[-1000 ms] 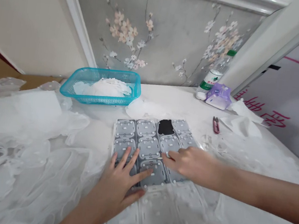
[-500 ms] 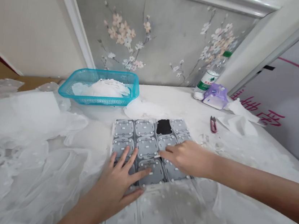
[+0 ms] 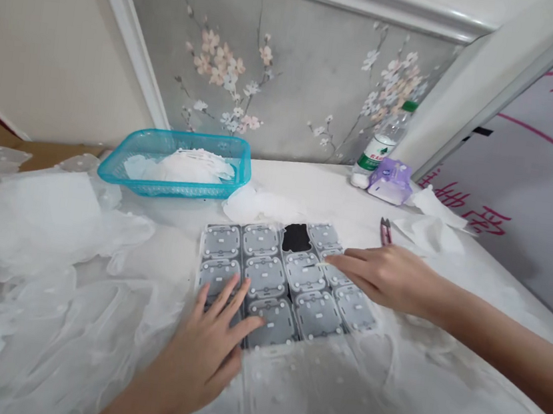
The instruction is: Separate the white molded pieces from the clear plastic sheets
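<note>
A translucent plastic sheet (image 3: 266, 277) marked into rounded-square panels, each with small white studs, lies over a dark backing. At the far side one panel is out, leaving a black opening (image 3: 297, 238). My left hand (image 3: 207, 343) rests on the sheet's near left part, fingers spread. My right hand (image 3: 389, 274) is closed above the right-hand panels, with thumb and forefinger pinched. A thin whitish sliver (image 3: 322, 264) sticks out from its fingertips; what it is I cannot make out.
A blue plastic basket (image 3: 123, 179) holding white pieces stands behind. Small pink-handled thread snips (image 3: 385, 231), a water bottle (image 3: 380, 149) and a purple wipes pack (image 3: 391, 181) are at back right. Heaped translucent scraps (image 3: 54, 334) cover the left side. Paper (image 3: 429, 232) lies at right.
My right hand has moved right and away from me, from the middle of the sheet to its right-hand panels, with the whitish sliver. My left hand stays on the sheet.
</note>
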Demonstrator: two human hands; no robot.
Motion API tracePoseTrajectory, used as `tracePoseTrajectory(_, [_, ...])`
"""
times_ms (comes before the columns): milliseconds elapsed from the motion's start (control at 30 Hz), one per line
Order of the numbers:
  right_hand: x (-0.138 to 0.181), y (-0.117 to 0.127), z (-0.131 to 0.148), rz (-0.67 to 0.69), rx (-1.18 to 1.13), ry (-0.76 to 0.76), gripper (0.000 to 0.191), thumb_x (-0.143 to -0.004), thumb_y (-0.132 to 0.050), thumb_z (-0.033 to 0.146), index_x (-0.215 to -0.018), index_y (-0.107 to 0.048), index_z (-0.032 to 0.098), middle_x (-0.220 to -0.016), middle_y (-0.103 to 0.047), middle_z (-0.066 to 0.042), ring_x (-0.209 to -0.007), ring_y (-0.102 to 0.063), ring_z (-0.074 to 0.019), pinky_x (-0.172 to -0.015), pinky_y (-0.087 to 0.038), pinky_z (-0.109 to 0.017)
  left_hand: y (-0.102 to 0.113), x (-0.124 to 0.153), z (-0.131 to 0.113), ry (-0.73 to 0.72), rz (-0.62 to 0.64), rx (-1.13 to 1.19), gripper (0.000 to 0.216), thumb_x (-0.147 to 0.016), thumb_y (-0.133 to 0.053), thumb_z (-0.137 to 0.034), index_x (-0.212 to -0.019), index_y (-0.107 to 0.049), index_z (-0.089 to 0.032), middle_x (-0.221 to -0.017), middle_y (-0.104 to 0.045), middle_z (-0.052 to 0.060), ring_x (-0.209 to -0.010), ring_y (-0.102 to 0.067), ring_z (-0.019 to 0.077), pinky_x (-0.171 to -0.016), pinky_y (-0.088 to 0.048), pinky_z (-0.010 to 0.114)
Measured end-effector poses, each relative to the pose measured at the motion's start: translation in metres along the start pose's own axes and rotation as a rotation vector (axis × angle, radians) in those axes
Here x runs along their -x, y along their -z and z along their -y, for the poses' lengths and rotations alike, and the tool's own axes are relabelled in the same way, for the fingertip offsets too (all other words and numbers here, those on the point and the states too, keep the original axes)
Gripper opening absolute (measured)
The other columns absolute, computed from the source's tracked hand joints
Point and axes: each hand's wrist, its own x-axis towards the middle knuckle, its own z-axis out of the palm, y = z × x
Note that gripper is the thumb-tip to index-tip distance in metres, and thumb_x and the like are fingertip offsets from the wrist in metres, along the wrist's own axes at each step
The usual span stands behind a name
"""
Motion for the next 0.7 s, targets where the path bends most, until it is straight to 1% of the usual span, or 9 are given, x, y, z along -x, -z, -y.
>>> tracePoseTrajectory(67, [0.012,-0.005,-0.001,-0.007,-0.037,-0.012,0.029,-0.092,-0.032,0.015,-0.109,-0.055,0.016,-0.075,-0.063,-0.005,-0.056,-0.054,-0.0096,-0.05,-0.026,-0.022,0.002,-0.008,-0.002,-0.019,-0.017,-0.019,0.043,-0.09,-0.034,-0.019,-0.13,-0.044,-0.03,-0.152,-0.017,0.003,-0.139,-0.014,0.0295,-0.104,-0.023,0.058])
tracePoseTrajectory(133, [0.02,-0.012,0.003,0.034,-0.053,-0.006,0.029,-0.091,-0.033,0.012,-0.11,-0.055,0.016,-0.074,-0.062,-0.005,-0.054,-0.054,-0.009,-0.049,-0.026,-0.022,0.004,-0.02,-0.006,-0.053,-0.05,-0.038,0.041,-0.093,-0.032,-0.024,-0.133,-0.04,-0.03,-0.151,-0.021,0.003,-0.138,-0.016,0.0276,-0.105,-0.023,0.057])
tracePoseTrajectory(233, [0.024,-0.023,0.008,0.087,-0.048,-0.014,0.031,-0.087,-0.036,0.007,-0.111,-0.053,0.015,-0.073,-0.061,-0.004,-0.052,-0.052,-0.0083,-0.048,-0.024,-0.023,0.003,-0.044,-0.016,-0.109,-0.077,-0.045,0.042,-0.095,-0.029,-0.028,-0.136,-0.035,-0.032,-0.149,-0.026,0.003,-0.137,-0.02,0.0271,-0.104,-0.024,0.056])
tracePoseTrajectory(333, [0.022,-0.028,0.009,0.1,-0.027,-0.003,0.033,-0.084,-0.038,0.004,-0.112,-0.052,0.016,-0.074,-0.06,-0.003,-0.051,-0.052,-0.0086,-0.046,-0.021,-0.025,-0.001,-0.066,-0.028,-0.108,-0.077,0.001,0.04,-0.095,-0.029,-0.034,-0.134,-0.039,-0.033,-0.147,-0.03,0.005,-0.135,-0.026,0.0274,-0.103,-0.028,0.055])
tracePoseTrajectory(400, [0.021,-0.031,0.007,0.104,-0.013,0.013,0.034,-0.082,-0.04,0.003,-0.111,-0.051,0.016,-0.075,-0.059,-0.002,-0.052,-0.052,-0.0094,-0.046,-0.018,-0.026,-0.005,-0.075,-0.034,-0.094,-0.068,0.033,0.038,-0.095,-0.03,-0.037,-0.13,-0.044,-0.032,-0.145,-0.035,0.006,-0.133,-0.03,0.0271,-0.103,-0.029,0.054])
tracePoseTrajectory(500, [0.019,-0.034,0.006,0.116,0.008,0.024,0.035,-0.08,-0.042,0.002,-0.111,-0.05,0.016,-0.075,-0.058,-0.001,-0.053,-0.053,-0.01,-0.045,-0.016,-0.027,-0.011,-0.079,-0.039,-0.068,-0.07,0.054,0.037,-0.094,-0.032,-0.038,-0.127,-0.047,-0.031,-0.143,-0.038,0.007,-0.133,-0.031,0.0274,-0.103,-0.031,0.054])
tracePoseTrajectory(600, [0.017,-0.035,0.005,0.118,0.037,0.038,0.037,-0.078,-0.042,-0.001,-0.11,-0.047,0.016,-0.075,-0.057,-0.001,-0.054,-0.054,-0.01,-0.045,-0.016,-0.027,-0.016,-0.078,-0.039,-0.05,-0.089,0.068,0.037,-0.094,-0.034,-0.037,-0.128,-0.046,-0.032,-0.145,-0.036,0.006,-0.134,-0.028,0.0277,-0.103,-0.03,0.055])
tracePoseTrajectory(700, [0.016,-0.033,0.006,0.103,0.067,0.056,0.034,-0.077,-0.043,-0.001,-0.107,-0.047,0.016,-0.075,-0.056,-0.001,-0.055,-0.054,-0.0111,-0.045,-0.015,-0.028,-0.017,-0.076,-0.039,-0.055,-0.083,0.069,0.037,-0.093,-0.035,-0.033,-0.13,-0.044,-0.032,-0.146,-0.034,0.007,-0.135,-0.026,0.0286,-0.102,-0.03,0.056])
